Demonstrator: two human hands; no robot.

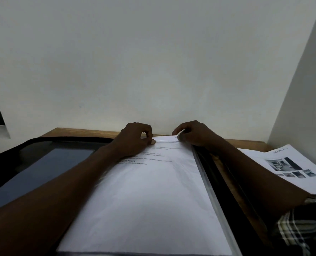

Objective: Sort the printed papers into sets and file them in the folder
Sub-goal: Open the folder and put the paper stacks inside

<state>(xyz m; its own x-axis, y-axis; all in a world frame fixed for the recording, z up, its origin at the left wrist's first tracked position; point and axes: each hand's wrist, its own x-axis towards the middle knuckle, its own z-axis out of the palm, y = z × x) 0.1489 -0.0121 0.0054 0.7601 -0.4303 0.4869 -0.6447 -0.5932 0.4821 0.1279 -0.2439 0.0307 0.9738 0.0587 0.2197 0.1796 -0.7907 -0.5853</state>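
Observation:
A white printed sheet [149, 200] with a few lines of text lies on the open black folder [11, 163], covering its right half. My left hand [135, 139] pinches the sheet's far edge at its left corner. My right hand [194, 133] pinches the same far edge at its right corner, which is lifted slightly. The folder's left flap holds a grey inner pocket [42, 169]. Its black edge [225, 189] runs along the right side of the sheet.
A second printed page with small photos [290, 167] lies on the wooden table [83, 133] to the right, past my right forearm. A pale wall rises just behind the table, and another wall closes the right side. A plaid sleeve shows at the lower right.

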